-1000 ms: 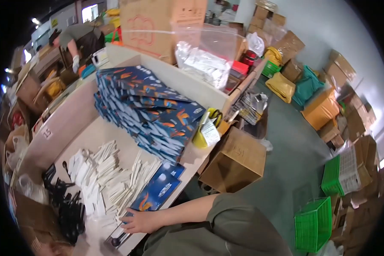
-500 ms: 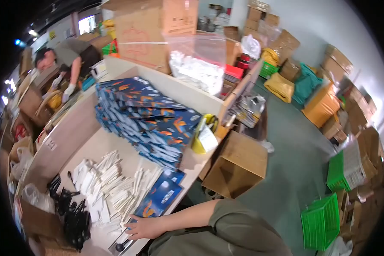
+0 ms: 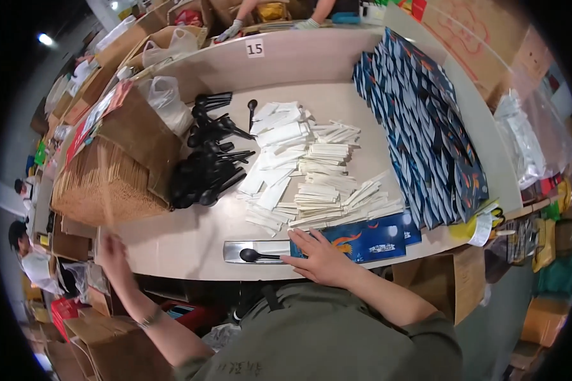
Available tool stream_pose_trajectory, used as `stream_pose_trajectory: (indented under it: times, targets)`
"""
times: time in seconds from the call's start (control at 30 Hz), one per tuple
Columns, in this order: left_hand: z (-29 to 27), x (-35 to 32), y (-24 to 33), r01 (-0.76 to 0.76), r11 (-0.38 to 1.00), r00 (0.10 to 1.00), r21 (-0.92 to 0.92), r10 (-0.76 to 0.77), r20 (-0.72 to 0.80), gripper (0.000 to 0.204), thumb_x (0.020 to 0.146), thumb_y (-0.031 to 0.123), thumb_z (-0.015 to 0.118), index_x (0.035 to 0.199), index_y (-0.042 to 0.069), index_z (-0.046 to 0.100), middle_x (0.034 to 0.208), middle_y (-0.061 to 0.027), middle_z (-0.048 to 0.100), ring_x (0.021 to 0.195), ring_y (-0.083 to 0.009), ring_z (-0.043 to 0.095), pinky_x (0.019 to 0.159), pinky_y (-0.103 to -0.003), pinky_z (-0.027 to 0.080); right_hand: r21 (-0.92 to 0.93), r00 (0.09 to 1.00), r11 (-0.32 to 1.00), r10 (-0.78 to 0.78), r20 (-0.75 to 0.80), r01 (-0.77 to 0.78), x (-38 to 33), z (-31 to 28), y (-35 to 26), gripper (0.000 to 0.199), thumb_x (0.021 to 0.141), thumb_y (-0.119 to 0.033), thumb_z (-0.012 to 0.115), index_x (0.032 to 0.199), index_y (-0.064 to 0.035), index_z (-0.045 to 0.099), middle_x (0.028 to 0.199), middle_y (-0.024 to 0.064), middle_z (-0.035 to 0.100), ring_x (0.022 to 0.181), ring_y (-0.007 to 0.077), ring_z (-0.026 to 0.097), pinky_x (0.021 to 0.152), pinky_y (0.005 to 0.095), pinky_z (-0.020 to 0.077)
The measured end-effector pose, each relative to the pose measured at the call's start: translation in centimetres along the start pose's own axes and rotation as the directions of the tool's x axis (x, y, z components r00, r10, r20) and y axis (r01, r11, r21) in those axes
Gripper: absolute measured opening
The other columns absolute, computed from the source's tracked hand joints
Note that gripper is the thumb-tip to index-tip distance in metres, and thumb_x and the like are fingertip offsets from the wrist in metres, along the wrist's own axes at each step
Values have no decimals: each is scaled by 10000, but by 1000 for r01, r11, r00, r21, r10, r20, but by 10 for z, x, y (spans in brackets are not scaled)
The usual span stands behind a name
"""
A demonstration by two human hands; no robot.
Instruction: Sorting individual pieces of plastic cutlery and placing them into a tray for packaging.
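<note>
My right hand (image 3: 322, 258) lies flat with fingers spread on a dark blue printed packet (image 3: 381, 241) at the table's front edge. Its fingertips reach the handle of a black plastic spoon (image 3: 250, 255), which rests on a shiny silver tray (image 3: 231, 247). The handle's far end is hidden by the hand and packet. At the left, my left hand (image 3: 113, 253) is closed and blurred beside a tall stack of folded brown paper (image 3: 108, 187). From its fingers rises a thin tan strip (image 3: 103, 174), smeared by motion.
Loose black spoons (image 3: 206, 174) and white paper-wrapped sticks (image 3: 318, 184) cover the middle of the table (image 3: 171, 251). Many blue packets (image 3: 426, 133) overlap at the right, near yellow-handled scissors (image 3: 494, 217). Beyond the low partition (image 3: 299, 57), another person's gloved hands (image 3: 229, 30) show.
My view has swung left, bringing the brown paper stack and my left hand into sight. My right hand is still on the blue packet beside the spoon.
</note>
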State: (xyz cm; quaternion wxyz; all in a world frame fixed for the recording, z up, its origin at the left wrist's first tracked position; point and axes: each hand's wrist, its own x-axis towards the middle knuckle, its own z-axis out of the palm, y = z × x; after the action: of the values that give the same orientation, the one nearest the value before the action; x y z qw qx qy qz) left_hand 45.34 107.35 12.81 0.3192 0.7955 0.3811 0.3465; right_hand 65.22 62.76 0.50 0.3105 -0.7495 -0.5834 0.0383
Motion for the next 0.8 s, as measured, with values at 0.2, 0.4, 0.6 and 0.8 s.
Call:
stream_pose_trajectory:
  times: [0.2,0.4,0.6,0.8]
  targets:
    - [92,-111,32,181,979,534,-91,-20,845,99,914,-25,648,1004,-25,690,891,-35,681,840,-102,606,779,-264,499,28,999,1000,13,43,-15,0,-6,2,426,894,-181,688,1316,-188,630,1475,314,410,1381,480,400,1131,523,356]
    - [114,-92,18,13,1000,593,-29,16,805,57,888,-33,672,944,-26,683,854,-73,697,786,-146,638,746,-277,516,9,998,1000,8,57,-8,1,-3,-1,462,875,-187,706,1330,-192,623,1449,317,429,1364,485,415,1120,528,370]
    - [173,-161,69,-60,996,749,-64,87,657,354,794,186,820,1021,0,623,983,-153,607,877,-329,634,781,-395,527,60,999,998,1,34,-3,11,1,-8,493,796,-183,775,1236,-64,588,1385,306,478,1306,481,464,1087,526,408]
    - [191,-173,74,-209,976,825,60,143,547,459,795,156,811,1145,-13,567,1028,-152,613,967,-286,626,854,-380,520,-46,996,995,85,-25,-86,17,-6,-14,425,732,-171,812,1027,12,568,1328,302,520,1280,473,490,1052,517,440]
